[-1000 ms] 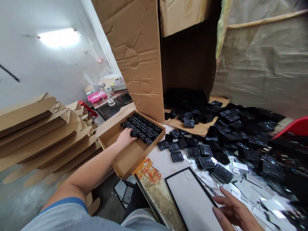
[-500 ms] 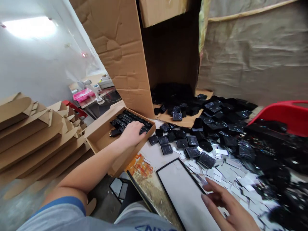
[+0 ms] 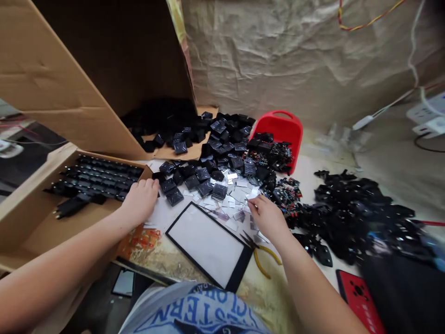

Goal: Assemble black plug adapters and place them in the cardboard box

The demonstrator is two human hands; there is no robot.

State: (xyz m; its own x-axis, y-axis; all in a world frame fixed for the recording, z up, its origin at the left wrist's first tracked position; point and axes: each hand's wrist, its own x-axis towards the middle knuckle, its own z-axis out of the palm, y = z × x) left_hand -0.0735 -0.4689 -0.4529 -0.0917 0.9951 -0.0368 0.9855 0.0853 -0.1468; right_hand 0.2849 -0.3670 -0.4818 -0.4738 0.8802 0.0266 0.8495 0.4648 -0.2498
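Note:
My left hand [image 3: 141, 200] rests with fingers curled down at the near corner of a shallow cardboard tray [image 3: 31, 218]. Rows of black parts [image 3: 97, 175] fill the tray. Whether the hand holds anything is hidden under its fingers. Just beyond its knuckles lie black square packets [image 3: 194, 178]. My right hand [image 3: 266, 217] is over a scatter of small shiny slips [image 3: 231, 197], with fingertips pinched on one slip [image 3: 252, 195]. Between the hands lies a white panel with a black frame [image 3: 208, 241].
Yellow-handled pliers [image 3: 260, 253] lie beside the panel. A large cardboard box [image 3: 69, 93] lies open on its side, spilling black packets. A red bin [image 3: 283, 130] stands behind the pile, loose black plastic parts [image 3: 351, 211] heap at right, and a red flat object [image 3: 359, 299] lies near the front.
The view has swung right and down. My left hand has come out of the tray to its corner. My right hand has moved forward onto the shiny slips and pinched one.

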